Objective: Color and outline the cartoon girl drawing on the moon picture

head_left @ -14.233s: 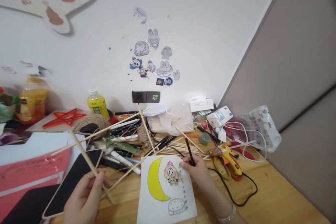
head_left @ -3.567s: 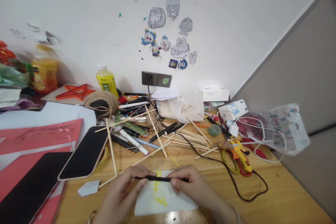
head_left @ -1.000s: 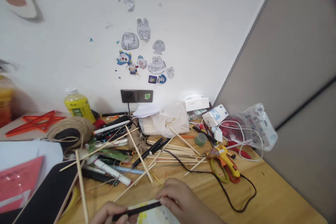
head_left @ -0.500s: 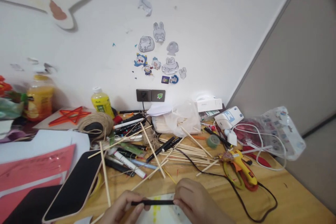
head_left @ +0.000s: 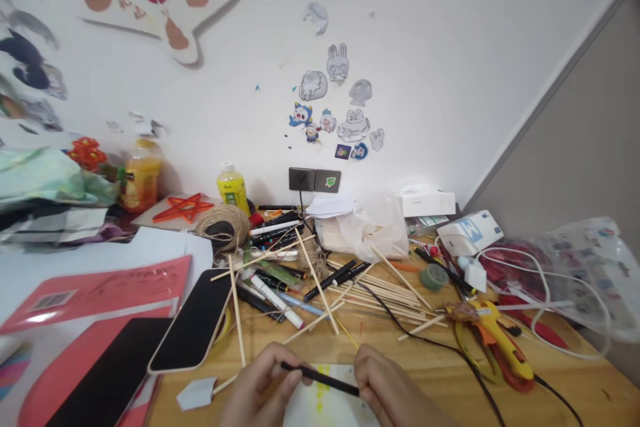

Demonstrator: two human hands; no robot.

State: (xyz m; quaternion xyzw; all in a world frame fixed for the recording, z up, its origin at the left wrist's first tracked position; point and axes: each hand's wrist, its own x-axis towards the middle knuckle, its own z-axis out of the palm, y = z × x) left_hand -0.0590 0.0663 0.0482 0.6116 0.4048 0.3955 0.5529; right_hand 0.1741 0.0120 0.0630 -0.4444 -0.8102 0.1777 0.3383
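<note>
At the bottom edge of the view both my hands pinch a thin black pen (head_left: 320,377), held level between them. My left hand (head_left: 260,390) grips its left end with closed fingers. My right hand (head_left: 387,390) is closed around its right end. Under the pen lies a white paper with a yellow shape (head_left: 325,403), mostly hidden by my hands and the frame edge. Just beyond, several thin wooden sticks (head_left: 380,293) and marker pens (head_left: 275,293) lie scattered on the wooden table (head_left: 440,360).
A phone (head_left: 193,323) lies face down at the left beside red folders (head_left: 95,293) and a dark tablet (head_left: 105,373). A yellow glue gun (head_left: 495,340) with a black cable sits at right. A twine ball (head_left: 225,223), two bottles and a plastic bag (head_left: 575,267) line the back.
The view has swung left and slightly up. The pen now tilts down to the right instead of lying level. Both hands keep hold of its ends.
</note>
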